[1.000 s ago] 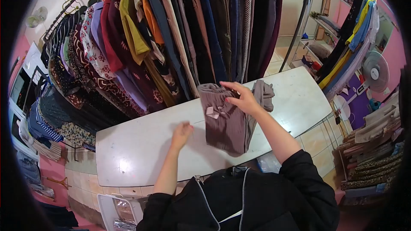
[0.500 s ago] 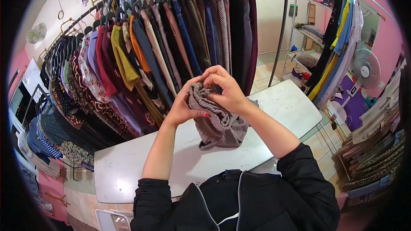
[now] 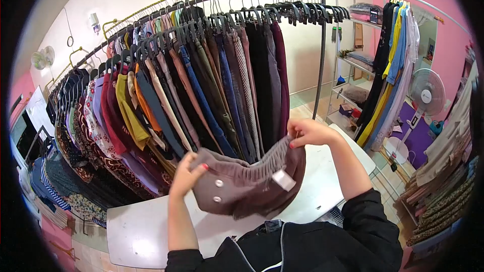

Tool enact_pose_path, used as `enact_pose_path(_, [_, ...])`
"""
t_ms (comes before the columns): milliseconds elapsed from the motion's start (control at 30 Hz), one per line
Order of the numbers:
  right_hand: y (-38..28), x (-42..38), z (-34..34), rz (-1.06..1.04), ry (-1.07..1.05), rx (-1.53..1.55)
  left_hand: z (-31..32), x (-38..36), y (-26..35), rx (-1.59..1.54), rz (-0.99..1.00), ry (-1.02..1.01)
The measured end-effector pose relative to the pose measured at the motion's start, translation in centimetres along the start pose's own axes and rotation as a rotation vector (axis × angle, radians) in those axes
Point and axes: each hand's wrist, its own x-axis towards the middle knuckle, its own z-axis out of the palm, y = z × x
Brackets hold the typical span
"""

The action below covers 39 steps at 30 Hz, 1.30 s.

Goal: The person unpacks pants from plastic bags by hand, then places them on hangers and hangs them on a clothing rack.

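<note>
A grey-brown garment [image 3: 242, 186] with a gathered elastic waistband hangs stretched between my two hands above the white table [image 3: 136, 231]. My left hand [image 3: 185, 175] pinches its left end, beside two pale round buttons or eyelets on the cloth. At the upper right end of the waistband, my right hand [image 3: 308, 133] grips the edge between thumb and fingers. A white label [image 3: 284, 180] shows on the right part of the garment. The lower folds are somewhat blurred.
Behind the table stands a long rack [image 3: 323, 45] full of hanging clothes, with bare black hangers at its right end. Metal shelves [image 3: 360, 22] and a standing fan [image 3: 427, 86] are to the right. More clothes [image 3: 446, 201] are stacked at the far right.
The bunched garment has opened out into a wide stretch. My hands have moved apart, the left one down and left, the right one to the right. The view has shifted slightly.
</note>
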Motion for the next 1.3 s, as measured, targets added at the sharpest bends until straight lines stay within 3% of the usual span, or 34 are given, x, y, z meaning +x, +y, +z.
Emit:
enact_pose_path(67, [2.1, 2.2, -1.6, 0.075, 0.08, -0.35, 1.4, 0.7, -7.9, 0.432, 0.143, -0.009])
enact_pose_path(100, [2.3, 3.5, -3.1, 0.063, 0.193, -0.348, 2.5, 0.5, -12.2, 0.335, 0.094, -0.032])
enact_pose_path(133, [2.3, 5.2, -5.1, 0.052, 0.303, -0.343, 3.9, -0.3, -16.7, 0.237, 0.043, -0.055])
enact_pose_path(200, [2.2, 9.1, -9.6, 0.053, 0.615, -0.423, 6.6, -3.5, -25.9, 0.32, -0.296, 0.072])
enact_pose_path(267, [1.4, 12.8, -14.5, -0.069, 0.884, -0.524, 7.9, -7.0, -30.0, 0.4, -0.577, 0.037])
enact_pose_path(300, [1.2, 14.4, -16.9, -0.184, 0.992, -0.624, 8.6, -8.9, -30.5, 0.5, -0.628, 0.102])
enact_pose_path(333, [0.1, 15.8, -18.8, -0.163, 1.076, -0.673, 9.1, -10.4, -31.0, 0.596, -0.679, 0.169])
enact_pose_path(367, [0.2, 17.4, -20.8, -0.225, 1.196, -0.774, 9.1, -11.2, -32.2, 0.517, -0.681, 0.209])
enact_pose_path(433, [-1.1, 19.3, -23.4, -0.155, 1.281, -0.876, 9.1, -12.5, -34.2, 0.351, -0.689, 0.288])
enact_pose_path(533, [-1.4, 21.9, -26.2, 0.089, 1.286, -0.897, 9.5, -13.8, -35.5, 0.151, -0.662, 0.303])
enact_pose_path(600, [-1.8, 22.7, -26.8, 0.158, 1.239, -0.828, 9.4, -13.9, -35.7, 0.255, -0.67, 0.314])
enact_pose_path(733, [-2.1, 24.1, -27.2, 0.125, 1.215, -0.835, 9.6, -13.8, -34.8, 0.215, -0.654, 0.362])
enact_pose_path(867, [-3.6, 25.4, -27.2, 0.09, 1.337, -0.691, 9.4, -13.5, -34.3, 0.227, -0.669, 0.345])
enact_pose_path(1033, [-4.7, 24.9, -27.8, -0.041, 1.416, -0.854, 9.1, -13.1, -33.7, 0.151, -0.724, 0.33])
enact_pose_path(1133, [-4.9, 22.4, -26.9, -0.127, 1.436, -0.873, 9.3, -12.7, -31.3, 0.174, -0.704, 0.349])
enact_pose_path(1267, [-2.1, 16.1, -23.8, -0.135, 1.506, -0.823, 7.9, -13.8, -39.2, 0.011, -0.778, 0.269])
enact_pose_path(1300, [-1.3, 13.2, -22.5, -0.151, 1.484, -0.76, 7.9, -13.5, -37.1, -0.166, -0.761, 0.255])
